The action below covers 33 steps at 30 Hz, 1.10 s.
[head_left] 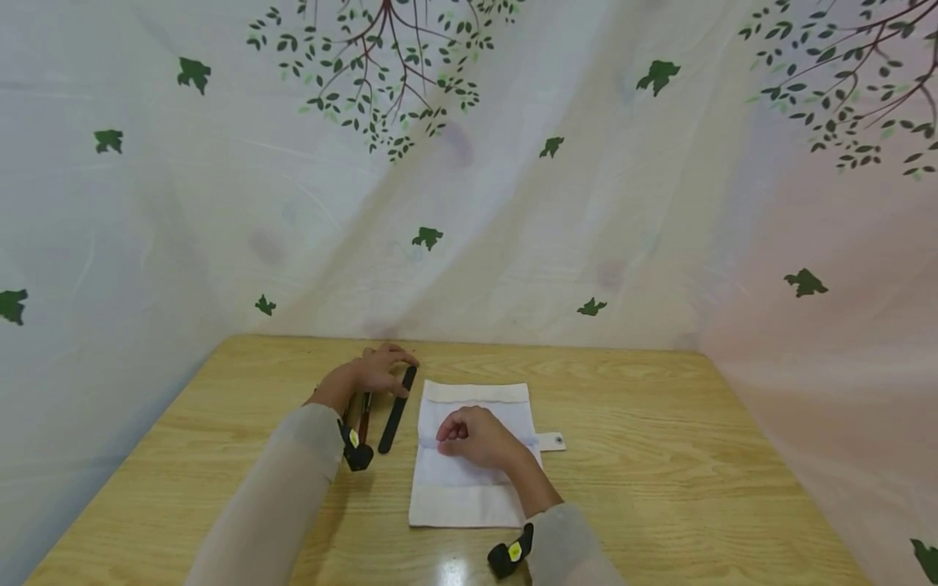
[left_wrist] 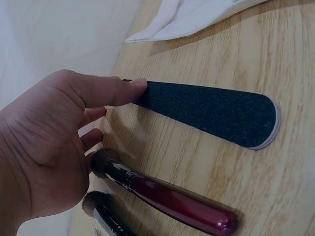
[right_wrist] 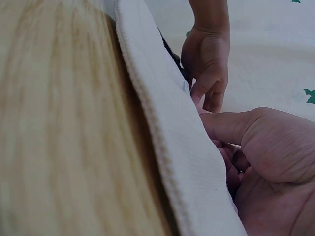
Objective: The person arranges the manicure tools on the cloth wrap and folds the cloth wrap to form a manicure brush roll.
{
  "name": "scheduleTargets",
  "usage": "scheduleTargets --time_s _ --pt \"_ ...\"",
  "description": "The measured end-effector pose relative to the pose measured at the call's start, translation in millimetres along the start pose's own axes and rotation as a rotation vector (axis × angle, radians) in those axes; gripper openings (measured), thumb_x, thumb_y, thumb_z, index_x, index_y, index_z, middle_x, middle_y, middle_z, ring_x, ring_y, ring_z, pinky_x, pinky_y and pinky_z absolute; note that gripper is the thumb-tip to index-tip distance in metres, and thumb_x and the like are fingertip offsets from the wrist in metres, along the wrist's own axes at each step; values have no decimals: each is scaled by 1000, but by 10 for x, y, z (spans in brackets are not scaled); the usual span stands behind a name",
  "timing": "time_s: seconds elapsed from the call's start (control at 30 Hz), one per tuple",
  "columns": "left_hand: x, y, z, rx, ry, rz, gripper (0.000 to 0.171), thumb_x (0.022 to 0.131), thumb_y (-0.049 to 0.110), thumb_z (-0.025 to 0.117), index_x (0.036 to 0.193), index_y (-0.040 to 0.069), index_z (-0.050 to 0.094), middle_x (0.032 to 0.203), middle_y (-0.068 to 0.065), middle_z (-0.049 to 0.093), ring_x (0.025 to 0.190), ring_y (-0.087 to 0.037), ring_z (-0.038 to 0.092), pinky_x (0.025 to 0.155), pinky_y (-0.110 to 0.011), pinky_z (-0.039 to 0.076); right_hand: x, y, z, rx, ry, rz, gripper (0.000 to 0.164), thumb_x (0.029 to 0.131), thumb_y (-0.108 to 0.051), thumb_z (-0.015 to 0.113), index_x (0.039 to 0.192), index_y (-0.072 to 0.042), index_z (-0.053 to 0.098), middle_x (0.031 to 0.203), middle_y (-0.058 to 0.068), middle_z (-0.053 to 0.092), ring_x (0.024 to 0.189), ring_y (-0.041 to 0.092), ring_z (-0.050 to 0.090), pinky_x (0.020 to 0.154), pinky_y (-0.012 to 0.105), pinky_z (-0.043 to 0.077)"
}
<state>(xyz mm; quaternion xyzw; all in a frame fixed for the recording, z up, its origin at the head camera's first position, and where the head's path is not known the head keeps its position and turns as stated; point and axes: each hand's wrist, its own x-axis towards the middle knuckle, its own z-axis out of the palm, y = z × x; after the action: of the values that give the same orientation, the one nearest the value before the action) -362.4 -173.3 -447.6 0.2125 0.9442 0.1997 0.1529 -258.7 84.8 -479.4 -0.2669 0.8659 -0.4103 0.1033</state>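
My left hand [head_left: 377, 372] is at the far end of a black nail file [head_left: 396, 415], which lies on the table to the left of a white cloth pouch [head_left: 469, 505]. In the left wrist view, the thumb lies on top of the file and the other fingers are partly hidden behind its narrow end. Above the middle of the spread-out pouch is my right hand [head_left: 479, 437], its fingers loosely curled with nothing visible in them. A dark red makeup brush [left_wrist: 177, 199] lies beside the file, with a second, black-handled brush [left_wrist: 106, 216] next to it.
A snap tab [head_left: 553, 442] sticks out from the pouch's right side. The wooden table [head_left: 659, 456] ends at the back against a pale curtain [head_left: 498, 268] printed with leaves. Wrist cameras [head_left: 357, 452] are strapped to both arms.
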Motion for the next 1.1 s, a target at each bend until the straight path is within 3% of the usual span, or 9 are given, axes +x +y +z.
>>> scheduleTargets --time_s 0.2,0.37,0.57,0.7,0.8,1.1 --pt "61 -77 23 -9 -7 -24 54 93 33 75 140 18 55 159 -17 28 135 -48 29 107 -67 31 7 35 6 0 5 -13 4 92 -11 77 94 -12 75 81 -10 63 76 5 55 73 24 46" --pt "62 -43 -9 -23 -27 -58 53 92 33 77 137 16 54 156 -19 28 136 -47 29 106 -65 34 4 40 8 4 10 -4 4 92 -12 78 94 -13 75 81 -9 63 76 6 55 73 25 47" --pt "5 8 -75 -64 -23 -62 58 90 32 81 136 10 55 147 -19 41 133 -42 37 107 -59 37 -7 29 3 13 7 2 4 92 -12 77 94 -14 75 82 -9 64 76 7 56 73 26 47" --pt "-42 -14 -107 -194 -4 -31 61 90 21 81 138 0 49 129 -19 52 118 -34 49 104 -50 41 -6 25 7 15 8 0 4 92 -11 78 94 -13 75 81 -9 64 76 7 55 73 26 47" --pt "-66 -21 -142 -297 16 4 64 89 14 81 138 -5 44 120 -19 53 109 -32 51 98 -48 44 -9 33 4 8 16 -9 4 91 -10 78 94 -12 75 80 -9 63 75 5 55 72 24 47" --pt "-137 -59 -190 -503 79 12 67 93 13 75 148 0 39 147 -24 43 133 -42 47 102 -52 47 -30 21 -10 10 20 -26 5 91 -11 78 95 -11 75 81 -10 63 75 4 55 73 24 47"
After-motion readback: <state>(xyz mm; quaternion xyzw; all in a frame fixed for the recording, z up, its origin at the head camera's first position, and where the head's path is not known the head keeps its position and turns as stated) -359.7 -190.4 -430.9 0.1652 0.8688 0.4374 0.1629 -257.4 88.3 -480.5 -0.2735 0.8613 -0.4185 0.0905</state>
